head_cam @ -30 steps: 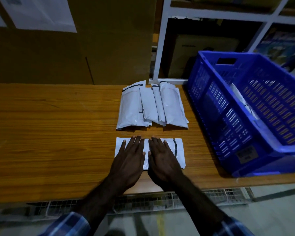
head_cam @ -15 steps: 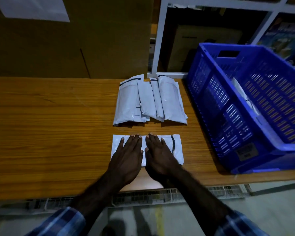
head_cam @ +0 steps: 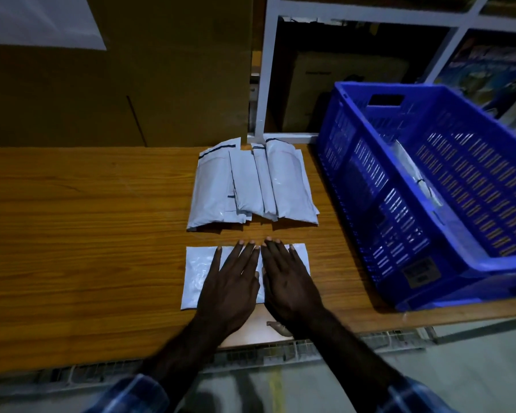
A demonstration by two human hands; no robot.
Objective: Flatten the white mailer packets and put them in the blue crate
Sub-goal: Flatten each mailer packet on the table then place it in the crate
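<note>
Both hands flat on one white mailer packet (head_cam: 197, 275) lying crosswise at the near edge of the desk (head_cam: 81, 234). Left hand (head_cam: 231, 283) and right hand (head_cam: 286, 281) sit side by side, palms down, fingers straight and slightly spread, fingertips reaching just past the packet's far edge. No grip in the closing sense: nothing curled, nothing pinched, both hands splayed and pressing. Judged reason: spread palms put weight over most of the packet at once, pushing trapped air out.

The packet lies near the person, probably so body weight can bear down through straight arms. Its left part shows uncovered and looks creased; the right end is mostly under the right hand.

Just beyond, apart from the pressed packet, a stack of white mailer packets (head_cam: 251, 186) lies lengthwise, overlapping one another and still puffy, likely the waiting supply kept within reach.

Blue crate (head_cam: 379, 210) stands at the right of the desk, tilted in this wide view, its near end at the desk edge. Something pale inside (head_cam: 414, 171), possibly a packet already dropped in; light is poor, cannot confirm. Crate placed on the right, a short carry from the pressing spot.

Cardboard boxes (head_cam: 116, 84) and a white shelf frame (head_cam: 268, 70) behind.
</note>
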